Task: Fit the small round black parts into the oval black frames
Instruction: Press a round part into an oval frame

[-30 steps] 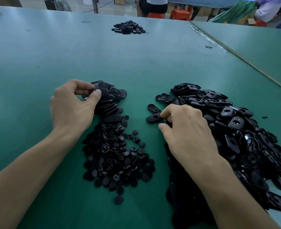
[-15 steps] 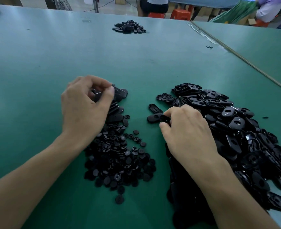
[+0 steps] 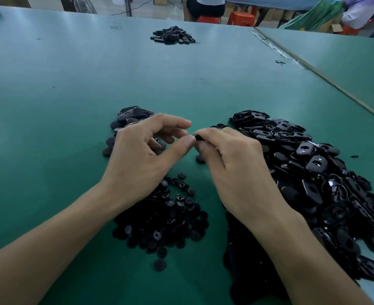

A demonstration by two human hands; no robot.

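My right hand [image 3: 236, 170] pinches one oval black frame [image 3: 198, 137] between thumb and fingers above the table's middle; most of the frame is hidden by the fingers. My left hand [image 3: 142, 157] is just left of it, fingers loosely curled, thumb tip touching the frame's edge, with nothing seen in its grasp. Below the hands lies a pile of small round black parts [image 3: 164, 219]. A big heap of oval black frames [image 3: 318, 172] spreads under and to the right of my right wrist. A small stack of oval pieces [image 3: 133, 116] lies behind my left hand.
The green table [image 3: 71, 106] stretches far ahead. Another small heap of black pieces [image 3: 172, 36] lies near its far edge. A seam [image 3: 327, 78] with an adjoining table runs diagonally on the right. People and red stools stand beyond the far edge.
My left hand left the stack at the left and moved right to meet my right hand. My right hand lifted a frame out of the heap's left edge and brought it toward the middle.
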